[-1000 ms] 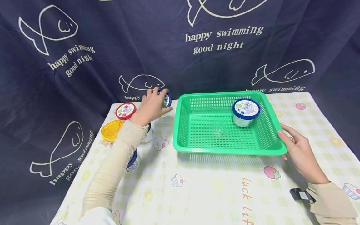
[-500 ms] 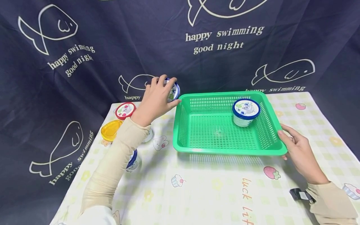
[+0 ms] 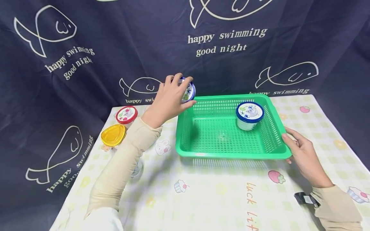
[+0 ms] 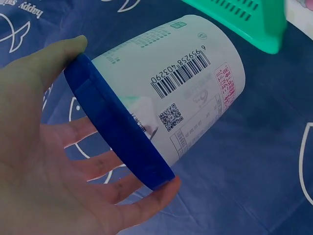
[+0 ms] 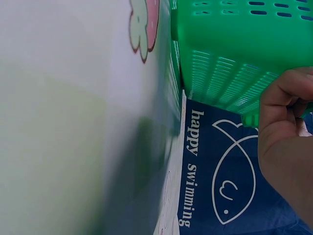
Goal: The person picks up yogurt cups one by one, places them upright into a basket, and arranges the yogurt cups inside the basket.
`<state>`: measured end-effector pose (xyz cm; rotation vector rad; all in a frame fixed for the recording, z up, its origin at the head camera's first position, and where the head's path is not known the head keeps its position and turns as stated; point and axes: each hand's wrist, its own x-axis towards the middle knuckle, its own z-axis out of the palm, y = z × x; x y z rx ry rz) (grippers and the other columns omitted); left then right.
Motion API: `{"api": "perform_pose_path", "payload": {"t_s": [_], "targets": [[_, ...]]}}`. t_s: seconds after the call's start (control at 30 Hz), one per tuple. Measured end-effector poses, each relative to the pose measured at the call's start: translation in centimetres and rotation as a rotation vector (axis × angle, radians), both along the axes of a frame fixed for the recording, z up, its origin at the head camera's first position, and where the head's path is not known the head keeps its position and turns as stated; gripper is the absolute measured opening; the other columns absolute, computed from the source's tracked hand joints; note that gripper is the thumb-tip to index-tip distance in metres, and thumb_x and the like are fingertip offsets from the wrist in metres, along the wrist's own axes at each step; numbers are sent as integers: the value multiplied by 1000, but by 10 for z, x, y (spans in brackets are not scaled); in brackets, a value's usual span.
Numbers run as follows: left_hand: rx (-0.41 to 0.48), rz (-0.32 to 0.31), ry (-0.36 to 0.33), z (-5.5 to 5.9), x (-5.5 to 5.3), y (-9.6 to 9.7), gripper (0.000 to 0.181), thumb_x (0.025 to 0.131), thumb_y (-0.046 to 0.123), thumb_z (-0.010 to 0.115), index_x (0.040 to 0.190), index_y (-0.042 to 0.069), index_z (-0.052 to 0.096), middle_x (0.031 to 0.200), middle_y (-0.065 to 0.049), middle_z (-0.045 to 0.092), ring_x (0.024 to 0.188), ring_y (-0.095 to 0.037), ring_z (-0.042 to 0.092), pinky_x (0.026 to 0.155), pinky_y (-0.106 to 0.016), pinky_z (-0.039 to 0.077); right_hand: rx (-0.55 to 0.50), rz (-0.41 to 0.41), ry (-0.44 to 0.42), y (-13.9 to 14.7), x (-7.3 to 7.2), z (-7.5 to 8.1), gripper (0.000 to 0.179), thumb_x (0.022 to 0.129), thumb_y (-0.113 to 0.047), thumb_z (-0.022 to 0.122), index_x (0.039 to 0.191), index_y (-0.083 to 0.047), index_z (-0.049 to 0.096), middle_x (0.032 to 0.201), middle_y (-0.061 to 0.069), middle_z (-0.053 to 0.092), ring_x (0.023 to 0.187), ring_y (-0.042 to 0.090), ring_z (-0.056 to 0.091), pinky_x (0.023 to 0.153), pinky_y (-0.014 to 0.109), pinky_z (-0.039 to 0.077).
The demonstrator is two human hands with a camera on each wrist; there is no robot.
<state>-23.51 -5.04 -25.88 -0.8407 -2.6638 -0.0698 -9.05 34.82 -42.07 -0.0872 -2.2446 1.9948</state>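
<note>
1. Here's the blue-lidded tub [image 4: 181,78], up in the air near the green basket's [image 3: 234,155] back left corner, tilted; the left-wrist view shows its barcode and QR code.
2. The left hand [image 3: 171,98] has it, fingers and thumb curled round the lid's edge.
3. Over at the basket's right side, the right hand [image 3: 304,155] grips the rim, thumb on top.
4. Inside the basket, towards the back right, a second tub [image 3: 250,112] stands upright, blue lid on; the basket's rear left wall rises between it and the tub in the air.
5. Left of the basket, well apart from it, sit a red-lidded tub [image 3: 126,114] and, just in front, a yellow-lidded tub [image 3: 113,135].
6. Nearer the person, left of the basket's front corner, a pale container [image 3: 137,169] peeks out; the tan left sleeve [image 3: 124,175] blocks most of it.
7. Under the basket spreads a checked tablecloth [image 3: 208,192]; behind it hangs a dark blue curtain [image 3: 144,41] with white fish and lettering.
8. Front right of the basket, a black strap [image 3: 306,199] shows at the right sleeve [image 3: 335,205].
</note>
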Motion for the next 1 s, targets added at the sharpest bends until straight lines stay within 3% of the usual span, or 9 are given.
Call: {"api": "perform_pose_path", "payload": {"t_s": [0.5,0.77,1.0], "targets": [[-30,-64,-18,-7,-2,33,74,88,59,65,148,22,42,143,-14,43,124,-37,42,82,-49,45,18,-6,22,0,2,1,53,103,-23,55,150,-2,41,62,1,60,40,14,46,36,32,34],[-104,-78,-95,-14,-3,51,77,90,63,60,152,22,37,147,-13,39,129,-36,39,86,-49,45,32,-4,24,-1,2,2,53,103,-23,55,150,-1,40,60,2,59,39,14,46,36,32,35],[-113,-96,-131,-17,-9,62,77,90,62,61,151,23,38,149,-12,39,131,-36,39,92,-50,44,63,-5,20,-1,2,1,53,104,-25,54,150,-2,40,61,1,58,40,13,46,37,32,35]]}}
